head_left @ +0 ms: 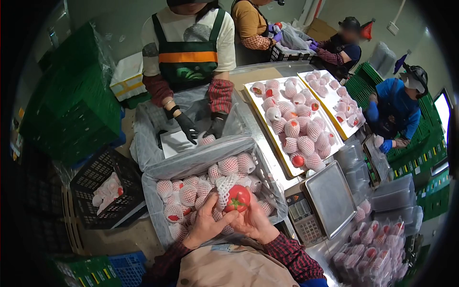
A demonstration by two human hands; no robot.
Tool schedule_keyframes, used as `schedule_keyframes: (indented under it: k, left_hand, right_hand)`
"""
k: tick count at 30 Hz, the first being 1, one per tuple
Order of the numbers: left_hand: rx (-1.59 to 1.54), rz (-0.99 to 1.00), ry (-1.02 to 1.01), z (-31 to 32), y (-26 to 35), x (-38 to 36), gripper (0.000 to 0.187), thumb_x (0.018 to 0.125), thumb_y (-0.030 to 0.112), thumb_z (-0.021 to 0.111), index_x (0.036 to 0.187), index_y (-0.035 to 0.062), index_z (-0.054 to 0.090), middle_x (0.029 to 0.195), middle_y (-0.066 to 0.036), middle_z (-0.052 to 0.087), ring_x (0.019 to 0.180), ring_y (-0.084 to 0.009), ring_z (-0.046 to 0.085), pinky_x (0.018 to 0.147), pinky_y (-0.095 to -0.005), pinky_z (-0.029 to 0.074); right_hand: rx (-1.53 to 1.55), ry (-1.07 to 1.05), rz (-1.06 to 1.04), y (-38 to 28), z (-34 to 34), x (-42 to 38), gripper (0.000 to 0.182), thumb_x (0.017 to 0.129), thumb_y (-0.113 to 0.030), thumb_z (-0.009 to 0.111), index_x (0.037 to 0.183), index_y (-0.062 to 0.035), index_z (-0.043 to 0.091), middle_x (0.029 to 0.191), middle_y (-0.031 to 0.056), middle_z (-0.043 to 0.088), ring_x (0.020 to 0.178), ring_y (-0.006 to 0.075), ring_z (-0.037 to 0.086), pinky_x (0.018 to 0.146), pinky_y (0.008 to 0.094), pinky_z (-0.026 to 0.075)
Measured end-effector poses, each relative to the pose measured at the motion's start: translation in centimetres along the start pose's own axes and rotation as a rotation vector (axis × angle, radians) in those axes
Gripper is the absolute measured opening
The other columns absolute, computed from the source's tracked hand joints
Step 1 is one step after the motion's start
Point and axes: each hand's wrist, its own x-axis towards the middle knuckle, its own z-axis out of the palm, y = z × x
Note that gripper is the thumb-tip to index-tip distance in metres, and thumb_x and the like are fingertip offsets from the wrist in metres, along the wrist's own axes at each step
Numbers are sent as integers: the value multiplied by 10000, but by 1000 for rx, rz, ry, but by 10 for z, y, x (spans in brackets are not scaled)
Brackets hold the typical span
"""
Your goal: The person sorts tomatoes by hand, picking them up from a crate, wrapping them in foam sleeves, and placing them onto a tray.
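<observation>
A red tomato (238, 198) with a green calyx is held between my two hands, above a plastic-lined crate (149, 191) of net-wrapped tomatoes. White foam netting (224, 187) covers its left side, and the rest of the fruit is bare. My left hand (206, 221) has its fingers closed round the netting and the tomato's lower left. On the other side, my right hand (258, 221) grips the tomato from the right and below. Both hands touch the fruit.
Across the lined crate, a co-worker's gloved hands (187, 127) are over another lined crate. Foam trays (291, 173) of netted tomatoes and a scale (331, 200) stand at the right. A black basket (91, 167) is at the left; packed bags (375, 248) lie at the lower right.
</observation>
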Motion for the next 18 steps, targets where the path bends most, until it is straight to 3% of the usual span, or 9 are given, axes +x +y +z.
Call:
schedule_keyframes:
  k: [1, 7, 8, 10, 11, 13, 14, 15, 18]
  left_hand:
    - [1, 0, -2, -1, 0, 0, 689, 889, 28, 750, 1485, -24, 408, 1399, -104, 513, 1260, -179, 540, 1078, -325, 448]
    - [-261, -4, -23, -3, 10, 4, 769, 824, -17, 804, 1486, -27, 412, 1399, -99, 535, 1277, -191, 550, 1104, -338, 448]
    - [-396, -28, 21, -2, 11, 5, 664, 853, 3, 786, 1433, -26, 464, 1357, -92, 566, 1234, -177, 571, 1073, -333, 464]
    - [-680, -110, 75, -2, 10, 5, 599, 879, 56, 778, 1399, -25, 491, 1347, -98, 585, 1224, -177, 586, 1075, -346, 469]
    - [-682, -107, 66, -4, 7, 4, 599, 879, 56, 778, 1399, -25, 491, 1347, -98, 585, 1224, -177, 586, 1075, -346, 469]
    - [-938, -199, 21, -3, 1, 2, 650, 885, 138, 789, 1418, -32, 459, 1364, -113, 580, 1247, -195, 584, 1086, -365, 471]
    - [-934, -246, -6, -3, 1, 1, 738, 876, 250, 806, 1443, -31, 426, 1369, -124, 579, 1258, -211, 586, 1097, -379, 470]
    - [-939, -249, -25, -2, -1, 0, 738, 876, 250, 806, 1443, -31, 426, 1369, -124, 579, 1258, -211, 586, 1097, -379, 470]
    - [-955, -291, -49, -2, -6, -1, 816, 856, 348, 820, 1448, -49, 422, 1377, -138, 574, 1245, -220, 596, 1091, -386, 481]
  right_hand:
    - [-12, 200, -6, 1, 8, -2, 687, 1053, -670, 291, 1228, -78, 593, 699, 93, 658, 410, 135, 493, 325, 230, 328]
    - [-487, 263, -165, 2, -14, -5, 533, 1094, -551, 339, 1136, -93, 609, 694, 42, 645, 417, 103, 441, 390, 236, 305]
    - [-486, 263, -167, -4, -24, -4, 533, 1094, -551, 339, 1136, -93, 609, 694, 42, 645, 417, 103, 441, 390, 236, 305]
    - [-886, 247, -284, -21, -47, -3, 474, 1095, -484, 406, 1163, -74, 635, 827, 60, 681, 586, 113, 570, 535, 247, 444]
    - [-885, 253, -293, -18, -48, -1, 474, 1095, -484, 406, 1163, -74, 635, 827, 60, 681, 586, 113, 570, 535, 247, 444]
    - [-663, 383, -476, -8, -42, 7, 470, 1087, -438, 457, 1211, -27, 650, 1039, 75, 694, 898, 139, 654, 777, 290, 525]
    - [-658, 408, -317, -8, -25, 1, 476, 1094, -407, 451, 1273, -8, 639, 1213, 67, 659, 1136, 152, 608, 941, 327, 506]
    - [-621, 190, -402, -3, -25, 3, 402, 1096, -342, 465, 1243, -19, 654, 1195, 58, 677, 1072, 139, 638, 925, 294, 514]
    - [-407, 170, -361, 2, -37, 10, 276, 1081, -239, 519, 1204, -40, 665, 1073, 13, 683, 945, 100, 630, 832, 248, 501]
